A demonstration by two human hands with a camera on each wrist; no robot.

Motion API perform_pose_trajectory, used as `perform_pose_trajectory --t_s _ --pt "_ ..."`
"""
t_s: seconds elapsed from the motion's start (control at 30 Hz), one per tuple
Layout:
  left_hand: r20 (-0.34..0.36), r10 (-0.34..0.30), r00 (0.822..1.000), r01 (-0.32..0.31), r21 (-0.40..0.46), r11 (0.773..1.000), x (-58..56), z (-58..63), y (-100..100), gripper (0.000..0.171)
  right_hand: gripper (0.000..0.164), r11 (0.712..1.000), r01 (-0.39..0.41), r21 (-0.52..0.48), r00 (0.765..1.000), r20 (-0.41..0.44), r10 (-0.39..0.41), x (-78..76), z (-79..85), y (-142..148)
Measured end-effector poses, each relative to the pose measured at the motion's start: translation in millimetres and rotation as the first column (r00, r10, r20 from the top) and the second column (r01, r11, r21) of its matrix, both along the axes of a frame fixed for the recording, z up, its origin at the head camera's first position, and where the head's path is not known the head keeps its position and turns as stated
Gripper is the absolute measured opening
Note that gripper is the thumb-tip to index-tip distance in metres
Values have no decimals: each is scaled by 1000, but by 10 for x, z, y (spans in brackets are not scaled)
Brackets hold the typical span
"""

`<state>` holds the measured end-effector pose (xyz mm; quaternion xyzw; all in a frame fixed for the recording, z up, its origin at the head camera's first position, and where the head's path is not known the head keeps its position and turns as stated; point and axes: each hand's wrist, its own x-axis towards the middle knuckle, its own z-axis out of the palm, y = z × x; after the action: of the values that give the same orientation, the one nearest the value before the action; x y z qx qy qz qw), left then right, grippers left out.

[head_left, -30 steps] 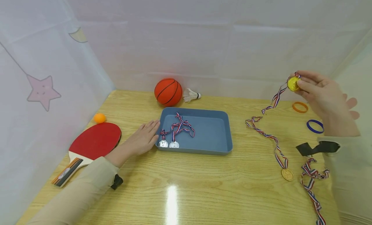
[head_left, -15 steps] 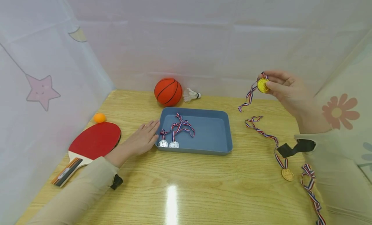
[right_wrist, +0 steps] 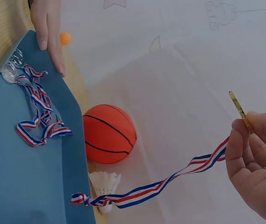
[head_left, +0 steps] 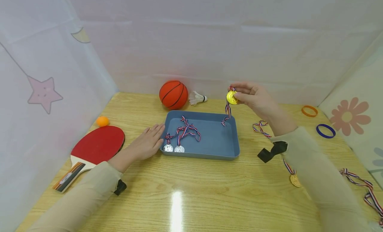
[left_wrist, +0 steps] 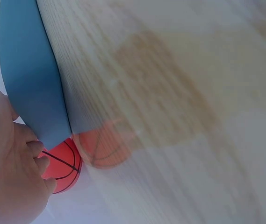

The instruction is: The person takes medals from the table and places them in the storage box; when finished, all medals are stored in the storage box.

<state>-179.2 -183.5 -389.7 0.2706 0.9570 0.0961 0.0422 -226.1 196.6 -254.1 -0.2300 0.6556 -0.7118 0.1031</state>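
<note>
Plainly, my head view has the right hand [head_left: 257, 104] pinching a gold medal [head_left: 231, 98] above the tray [head_left: 213, 133] near its back right corner; the left hand [head_left: 146, 142] lies straight-fingered against the tray's left end, probably steadying it. My left wrist view confirms that contact. My right wrist view shows the medal edge-on, gripped by its disc, likely leaving the ribbon [right_wrist: 158, 183] free.

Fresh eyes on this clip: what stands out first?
Probably the gold medal, pinched by the right hand and raised near the far right corner of the blue tray, its striped ribbon dangling. Next, likely the orange-red basketball behind the tray's left end, then the red table-tennis paddle lying left of the left hand.
</note>
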Motion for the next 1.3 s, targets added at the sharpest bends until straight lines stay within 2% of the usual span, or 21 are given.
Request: perform_pose_trajectory --t_s 0.23,0.5,0.9,1.3 --pt "7 1 1000 -1 -3 1000 1 2 -5 56 37 988 32 153 999 8 -33 -157 -173 -377" --pt "3 4 1000 -4 -1 1000 2 0 -4 56 40 973 23 232 1000 -1 -23 -254 -374 -715" --pt "13 6 1000 -6 0 1000 8 6 0 56 40 942 -46 333 997 74 22 -157 -772 -912" --pt "-6 0 1000 0 -3 1000 15 7 11 56 36 881 -142 452 985 150 83 65 -1186 -996"
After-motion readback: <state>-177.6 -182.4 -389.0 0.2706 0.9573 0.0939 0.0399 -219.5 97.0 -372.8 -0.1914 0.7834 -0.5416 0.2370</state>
